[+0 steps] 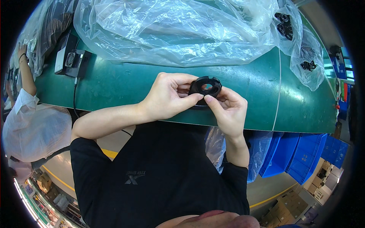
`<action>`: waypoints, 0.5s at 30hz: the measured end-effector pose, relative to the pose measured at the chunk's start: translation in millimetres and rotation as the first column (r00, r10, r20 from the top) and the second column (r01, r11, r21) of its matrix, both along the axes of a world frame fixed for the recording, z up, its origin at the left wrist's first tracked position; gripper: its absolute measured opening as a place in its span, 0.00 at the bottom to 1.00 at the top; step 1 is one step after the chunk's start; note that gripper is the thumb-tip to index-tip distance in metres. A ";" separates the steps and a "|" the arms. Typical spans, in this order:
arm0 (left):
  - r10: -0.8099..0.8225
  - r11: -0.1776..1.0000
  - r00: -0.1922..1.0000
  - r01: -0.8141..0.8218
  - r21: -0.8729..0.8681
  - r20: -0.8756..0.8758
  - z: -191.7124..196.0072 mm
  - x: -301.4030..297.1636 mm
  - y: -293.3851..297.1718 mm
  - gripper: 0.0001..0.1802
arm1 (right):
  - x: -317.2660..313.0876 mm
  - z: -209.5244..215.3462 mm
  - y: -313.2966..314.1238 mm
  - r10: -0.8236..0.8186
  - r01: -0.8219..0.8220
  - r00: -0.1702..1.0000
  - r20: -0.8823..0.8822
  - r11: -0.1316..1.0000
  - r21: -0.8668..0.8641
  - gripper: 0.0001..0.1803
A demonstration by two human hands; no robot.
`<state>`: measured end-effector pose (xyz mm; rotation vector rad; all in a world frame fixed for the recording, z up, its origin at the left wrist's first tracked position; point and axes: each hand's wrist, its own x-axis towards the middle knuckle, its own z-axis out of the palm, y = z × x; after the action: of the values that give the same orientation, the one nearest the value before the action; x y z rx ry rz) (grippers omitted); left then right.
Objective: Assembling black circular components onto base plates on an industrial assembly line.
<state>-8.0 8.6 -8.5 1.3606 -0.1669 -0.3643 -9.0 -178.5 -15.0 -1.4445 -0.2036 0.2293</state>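
Both of my hands hold one small black plastic ring part [205, 86] with notched edges, raised just above the green table [125, 81]. My left hand [169, 97] grips its left side with thumb and fingers. My right hand [228, 110] pinches its right and lower edge. Through the ring's centre hole the green surface shows.
A large clear plastic sheet [171, 30] covers the far side of the table. A clear bag [306, 57] with more black parts lies at the right. A black and white device [70, 59] with a cable sits at the left. Blue bins [300, 155] stand under the table. Another person's arm [24, 72] is at far left.
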 end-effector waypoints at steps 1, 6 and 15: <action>-0.007 0.999 1.000 0.006 0.046 0.025 -0.3 0.2 0.2 0.16 | 0.6 -1.2 -0.3 0.013 -0.012 1.000 -0.020 1.000 0.017 0.14; -0.002 0.998 0.999 -0.001 -0.056 -0.048 -0.7 1.1 -1.0 0.17 | 0.9 5.1 3.4 -0.026 0.027 0.999 -0.030 0.999 0.032 0.14; -0.053 0.987 0.999 0.054 -0.154 0.011 -1.2 -1.7 -4.5 0.23 | 2.5 6.9 -2.0 -0.182 0.185 0.965 0.187 0.983 0.001 0.09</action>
<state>-9.8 4.1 -9.7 1.2063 -0.2336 -0.3839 -6.6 -180.5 -8.1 -1.4920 -0.2191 -0.0566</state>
